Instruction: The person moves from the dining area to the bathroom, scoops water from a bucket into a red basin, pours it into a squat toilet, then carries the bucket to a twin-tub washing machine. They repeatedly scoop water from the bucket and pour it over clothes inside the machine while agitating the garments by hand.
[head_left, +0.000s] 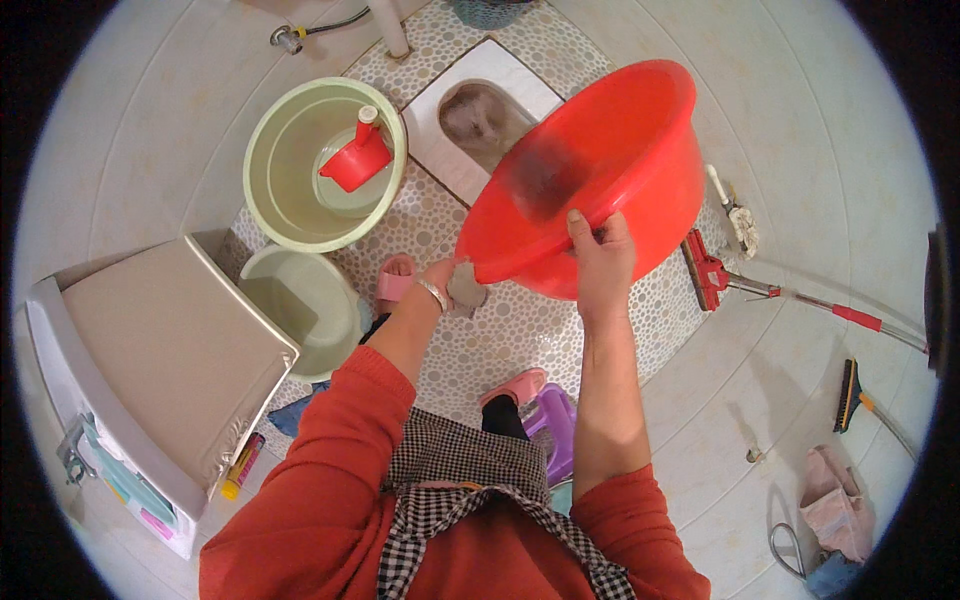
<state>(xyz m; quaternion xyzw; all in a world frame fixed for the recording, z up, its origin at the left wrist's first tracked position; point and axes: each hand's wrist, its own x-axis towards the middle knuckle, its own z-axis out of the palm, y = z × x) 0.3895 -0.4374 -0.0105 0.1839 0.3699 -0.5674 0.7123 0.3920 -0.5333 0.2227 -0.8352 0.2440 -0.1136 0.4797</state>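
Observation:
A large red plastic basin (645, 172) is held tilted, its mouth facing the squat toilet (431, 127) in the floor. My right hand (606, 255) grips its near rim, thumb on the edge. At the basin's lower left rim is my left hand (444, 281), with a greyish cloth or scrubber (466, 289) at its fingers; the basin hides some of them. A dark, blurred patch shows on the basin's inside. To the left stands a pale green tub (259, 176) with a red dipper (356, 161) in it. Below that tub sits a smaller pale green basin (315, 315).
A washing machine or cabinet with a beige top (172, 345) stands at the left. A red-headed squeeze mop (705, 270) and a toilet brush (742, 225) are by the right wall. A purple plastic stool (562, 427) is near my feet. A pipe (390, 30) rises at the top.

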